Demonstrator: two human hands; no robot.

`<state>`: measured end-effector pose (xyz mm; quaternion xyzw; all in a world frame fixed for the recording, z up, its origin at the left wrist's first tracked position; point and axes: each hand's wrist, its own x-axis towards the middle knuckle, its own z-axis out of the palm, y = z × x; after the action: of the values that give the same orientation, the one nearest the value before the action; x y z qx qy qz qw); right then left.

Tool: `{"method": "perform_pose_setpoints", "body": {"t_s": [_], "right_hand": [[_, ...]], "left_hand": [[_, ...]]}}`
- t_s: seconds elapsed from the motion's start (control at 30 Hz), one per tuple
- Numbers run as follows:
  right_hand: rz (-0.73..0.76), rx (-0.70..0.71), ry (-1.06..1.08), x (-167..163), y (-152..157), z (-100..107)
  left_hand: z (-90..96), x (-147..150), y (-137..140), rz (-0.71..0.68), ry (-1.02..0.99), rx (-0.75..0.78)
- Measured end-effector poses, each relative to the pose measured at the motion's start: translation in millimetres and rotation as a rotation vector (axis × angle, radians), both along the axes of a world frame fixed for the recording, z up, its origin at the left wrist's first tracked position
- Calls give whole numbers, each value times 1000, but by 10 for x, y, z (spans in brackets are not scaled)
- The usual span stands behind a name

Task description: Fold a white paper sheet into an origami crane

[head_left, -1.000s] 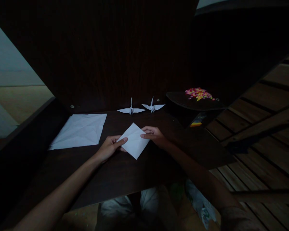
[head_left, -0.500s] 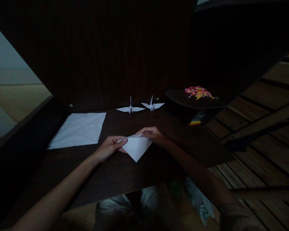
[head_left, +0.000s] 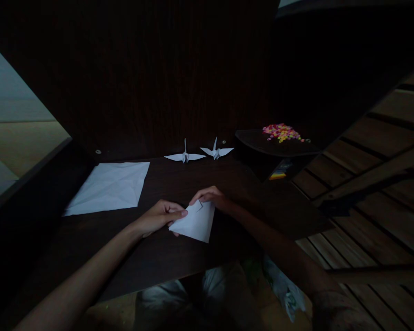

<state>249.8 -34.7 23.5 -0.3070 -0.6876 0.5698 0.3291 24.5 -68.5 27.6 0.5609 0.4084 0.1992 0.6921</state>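
Note:
Between my hands is a folded sheet of white paper (head_left: 196,223), held just over the dark desk with one corner pointing down toward me. My left hand (head_left: 164,216) pinches its left side, thumb on top and fingers underneath. At the upper right edge, my right hand (head_left: 209,195) grips the paper near a small folded flap; part of its fingers is hidden behind the sheet. Beyond my hands stand two white paper cranes, the left crane (head_left: 185,157) and the right crane (head_left: 216,153), their wings spread.
A creased white sheet (head_left: 110,186) lies flat on the desk (head_left: 134,257) at left. Small colourful pieces (head_left: 283,132) are heaped on a rounded shelf (head_left: 258,143) at back right. A dark panel (head_left: 158,78) rises behind. Wooden slats (head_left: 376,230) and a plastic bag (head_left: 286,289) are at right.
The folded paper has turned in my hands: its lower corner swung right and a small flap now shows on its face. My left hand has shifted slightly right. The cranes stay put.

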Motion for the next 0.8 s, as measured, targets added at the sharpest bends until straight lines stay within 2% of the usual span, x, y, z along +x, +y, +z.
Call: {"method": "perform_pose_setpoints", "body": {"t_s": [0.17,0.33,0.47,0.57,0.7,0.8], "right_hand": [[-31,10,-51,7,-15,-15],[-154,31,-53,18,10,-33],[-205,32,-50,35,21,-10],[-203,17,24,70,21,8],[-156,-76,188,119,31,8],[-149,-152,254,118,29,10]], "left_hand": [[-21,23,-7,25,-46,51],[-18,21,-12,58,-178,121],[-11,-13,9,8,-76,206],[19,-34,11,57,-19,212],[62,-33,-9,134,-109,132],[74,-15,-22,157,-163,133]]}}
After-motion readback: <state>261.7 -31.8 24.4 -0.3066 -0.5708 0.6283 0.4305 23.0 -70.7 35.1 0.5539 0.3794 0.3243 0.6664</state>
